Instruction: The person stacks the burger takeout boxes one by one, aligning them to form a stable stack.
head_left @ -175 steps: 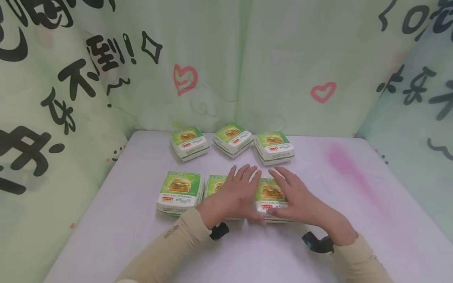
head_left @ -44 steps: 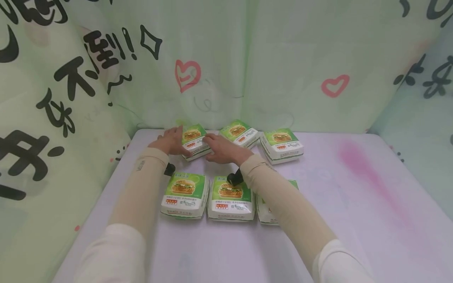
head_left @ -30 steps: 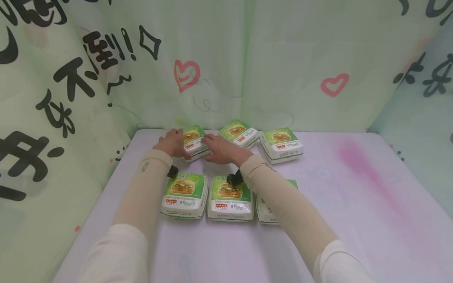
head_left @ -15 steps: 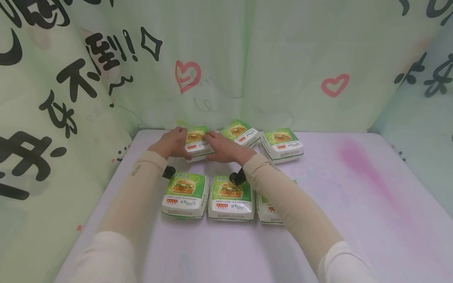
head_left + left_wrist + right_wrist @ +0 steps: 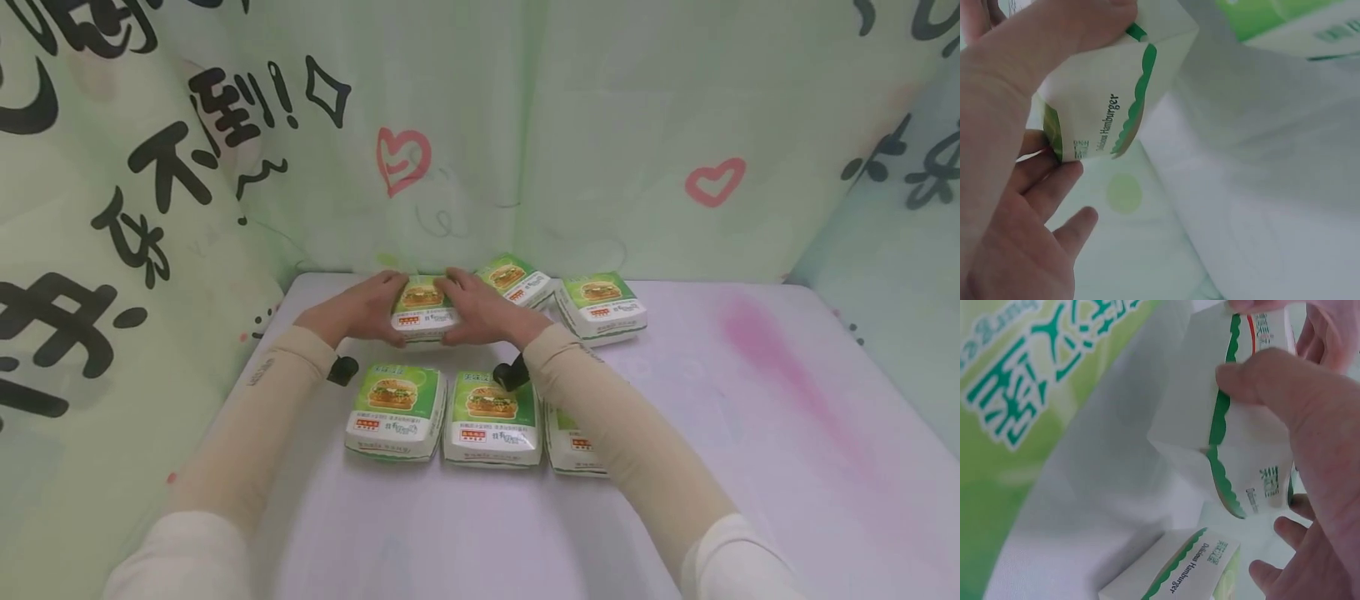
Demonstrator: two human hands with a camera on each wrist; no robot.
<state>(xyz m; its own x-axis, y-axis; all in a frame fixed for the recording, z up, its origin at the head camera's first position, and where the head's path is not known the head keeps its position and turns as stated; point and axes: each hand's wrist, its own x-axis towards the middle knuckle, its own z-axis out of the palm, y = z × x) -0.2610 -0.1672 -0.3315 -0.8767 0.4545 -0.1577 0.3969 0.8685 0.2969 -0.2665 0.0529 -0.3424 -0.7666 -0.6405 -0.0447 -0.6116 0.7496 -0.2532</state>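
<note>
My left hand (image 5: 358,310) and right hand (image 5: 486,313) grip a green-and-white hamburger box (image 5: 424,315) from its two sides, at the back left of the table. In the left wrist view the left thumb presses the front of the box (image 5: 1100,112), with the fingers at its far side. From the right wrist view, the right thumb lies on the green scalloped edge of the box (image 5: 1254,469). The box is raised and level, its burger picture facing up. Behind the right hand, a second hamburger box (image 5: 525,287) sits turned at an angle.
Another hamburger box (image 5: 602,308) stands at the back right. Closer to me, a row holds a left box (image 5: 395,412), a middle box (image 5: 492,421) and a right box (image 5: 573,446), partly hidden by my right forearm. A pale curtain (image 5: 607,125) rises behind the table (image 5: 750,467).
Earlier both hands were at the right front box; they then took hold of the back left box. Over the last second that box has turned straighter, lifted and shifted slightly right.
</note>
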